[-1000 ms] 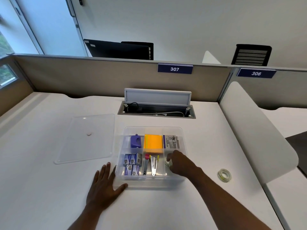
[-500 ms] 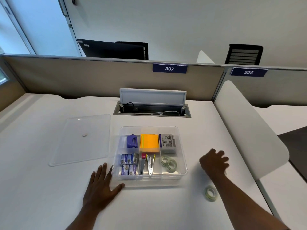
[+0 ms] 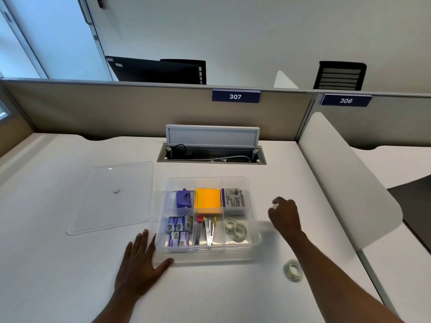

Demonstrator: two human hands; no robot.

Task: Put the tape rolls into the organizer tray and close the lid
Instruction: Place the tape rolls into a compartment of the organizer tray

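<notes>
Item: organizer tray (image 3: 255,231), clear plastic, six compartments in two rows, centre of the frame on the white desk (image 3: 58,276). I read its long axis as running left to right across the picture. It is open.

Item: lid (image 3: 112,197), clear flat panel, lying on the desk left of the tray and apart from it, its long side running up the frame with a slight tilt to the right.

Item: two tape rolls (image 3: 235,229), translucent with a greenish tint, in the tray's lower right compartment; they lean against each other, holes facing up and toward me.

Item: third tape roll (image 3: 293,270), same kind, on the desk in the lower right of the frame, outside the tray, tipped partly on edge.

Other contents: purple hole punch (image 3: 183,198), orange sticky notes (image 3: 208,201), staple boxes (image 3: 179,230), staple remover (image 3: 209,230).

Left hand (image 3: 140,266): flat on the desk, fingers spread, thumb at the tray's lower left corner, holding nothing.

Right hand (image 3: 285,215): raised just right of the tray, fingers curled together around something pale and small; I cannot tell what it is.
</notes>
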